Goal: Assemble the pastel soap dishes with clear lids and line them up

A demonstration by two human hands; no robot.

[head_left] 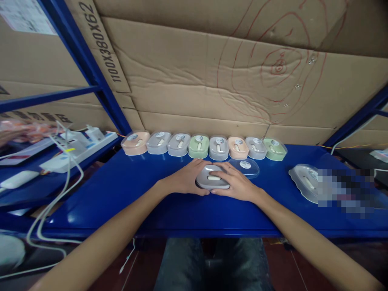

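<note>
A grey oval case (212,178) with a pale oblong piece on top sits on the blue table (127,194), held between both hands. My left hand (187,177) grips its left side and my right hand (235,182) covers its right side. Just behind my right hand lies a clear plastic lid (246,166) with a round sticker. Along the table's back edge runs a row of several closed cases in peach (136,142), grey (179,144) and green (199,146), each under a clear lid.
Another grey case with a clear lid (304,182) lies at the right, beside a blurred patch. A white power strip (77,148) with plugs and trailing cables sits on the left shelf. Cardboard sheets (212,72) form the back wall, framed by blue rack posts (91,68).
</note>
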